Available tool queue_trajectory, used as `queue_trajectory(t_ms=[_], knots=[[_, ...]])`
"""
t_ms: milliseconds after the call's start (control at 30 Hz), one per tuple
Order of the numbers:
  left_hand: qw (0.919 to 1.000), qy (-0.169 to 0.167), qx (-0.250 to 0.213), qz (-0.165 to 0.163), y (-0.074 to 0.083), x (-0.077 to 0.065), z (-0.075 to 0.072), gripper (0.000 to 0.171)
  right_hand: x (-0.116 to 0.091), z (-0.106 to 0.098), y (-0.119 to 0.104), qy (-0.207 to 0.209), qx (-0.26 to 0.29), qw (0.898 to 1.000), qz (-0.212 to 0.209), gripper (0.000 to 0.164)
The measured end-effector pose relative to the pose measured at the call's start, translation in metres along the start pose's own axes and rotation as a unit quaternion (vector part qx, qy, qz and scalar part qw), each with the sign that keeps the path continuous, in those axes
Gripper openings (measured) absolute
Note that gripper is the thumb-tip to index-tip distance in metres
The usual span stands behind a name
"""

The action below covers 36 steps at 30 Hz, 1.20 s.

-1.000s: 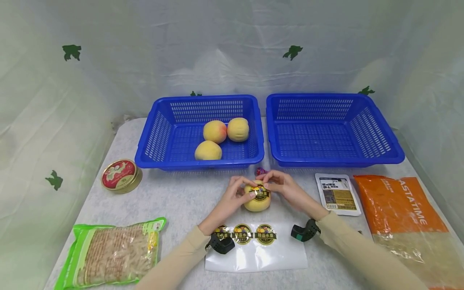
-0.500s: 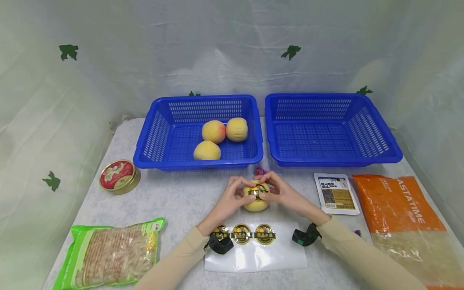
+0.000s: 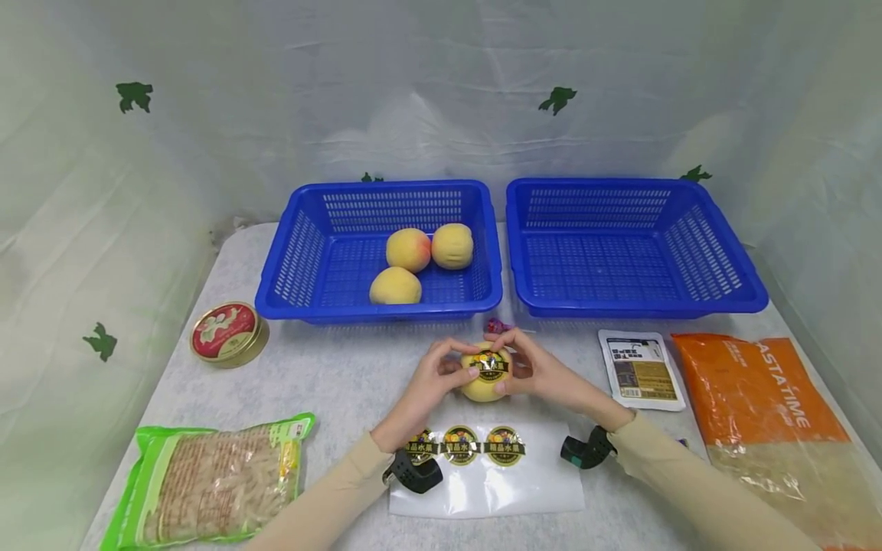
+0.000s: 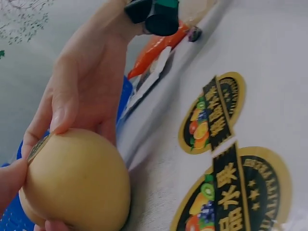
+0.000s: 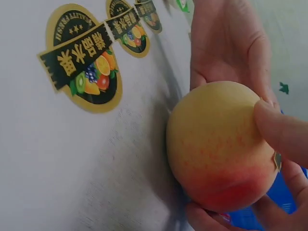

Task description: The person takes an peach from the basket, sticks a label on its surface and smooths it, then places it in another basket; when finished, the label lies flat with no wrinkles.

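Note:
A yellow peach (image 3: pixel 482 393) with a red blush, plain in the right wrist view, is between my two hands above the table. On its upper side lies a round black-and-gold fruit sticker (image 3: pixel 492 367). My left hand (image 3: pixel 429 383) holds the peach from the left, its thumb on the sticker's left edge. From the right, my right hand (image 3: pixel 544 375) grips the peach, fingers curled behind it and thumb (image 5: pixel 284 132) pressing near the sticker's lower right edge. Nearer the front, a glossy white sheet (image 3: pixel 510 490) bears 3 more stickers (image 3: pixel 504 445).
Behind are two blue baskets; the left basket (image 3: pixel 379 314) holds 3 peaches (image 3: pixel 396 286), beside the right basket (image 3: pixel 641 308). A red-lidded tin (image 3: pixel 226 334) and green-edged bag (image 3: pixel 213 482) lie left. A flat pack (image 3: pixel 642 371) and orange bag (image 3: pixel 765 390) lie right. A small purple-red wrapped item (image 3: pixel 496 326) sits behind the hands.
My right thumb has moved down from the sticker's upper right to its lower right edge. The left hand keeps its hold on the peach, which stays in nearly the same spot.

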<state>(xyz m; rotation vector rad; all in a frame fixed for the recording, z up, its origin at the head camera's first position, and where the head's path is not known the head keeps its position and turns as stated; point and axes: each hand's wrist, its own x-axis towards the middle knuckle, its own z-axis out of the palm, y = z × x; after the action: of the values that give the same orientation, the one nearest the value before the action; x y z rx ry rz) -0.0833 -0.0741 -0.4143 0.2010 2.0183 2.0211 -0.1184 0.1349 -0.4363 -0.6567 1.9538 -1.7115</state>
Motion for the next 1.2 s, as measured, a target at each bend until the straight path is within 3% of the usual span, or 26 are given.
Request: queue_trajectory(t_ms=[267, 600, 700, 867, 1033, 1200], knots=[[0.9976, 0.03, 0.033, 0.053, 0.001, -0.002, 0.008, 0.022, -0.002, 0.001, 0.0, 0.008, 0.015, 1.0, -0.006, 0.037], [0.9907, 0.069, 0.087, 0.078, 0.003, -0.005, 0.018, 0.018, -0.003, -0.001, 0.004, 0.011, 0.021, 1.0, 0.004, 0.035], [0.9875, 0.085, 0.087, 0.1, -0.002, -0.006, 0.019, 0.015, -0.004, 0.0, 0.004, 0.025, 0.03, 0.999, 0.012, 0.037], [0.984, 0.102, 0.084, 0.12, -0.026, 0.001, 0.018, 0.011, -0.004, 0.0, 0.001, 0.048, 0.031, 0.998, 0.024, 0.037], [0.9841, 0.093, 0.091, 0.121, -0.037, 0.004, 0.016, 0.02, -0.004, -0.004, -0.004, 0.035, -0.002, 0.999, 0.019, 0.039], [0.9847, 0.063, 0.109, 0.12, -0.027, 0.001, 0.013, 0.036, -0.016, -0.024, -0.015, 0.017, 0.018, 1.0, -0.014, 0.042]])
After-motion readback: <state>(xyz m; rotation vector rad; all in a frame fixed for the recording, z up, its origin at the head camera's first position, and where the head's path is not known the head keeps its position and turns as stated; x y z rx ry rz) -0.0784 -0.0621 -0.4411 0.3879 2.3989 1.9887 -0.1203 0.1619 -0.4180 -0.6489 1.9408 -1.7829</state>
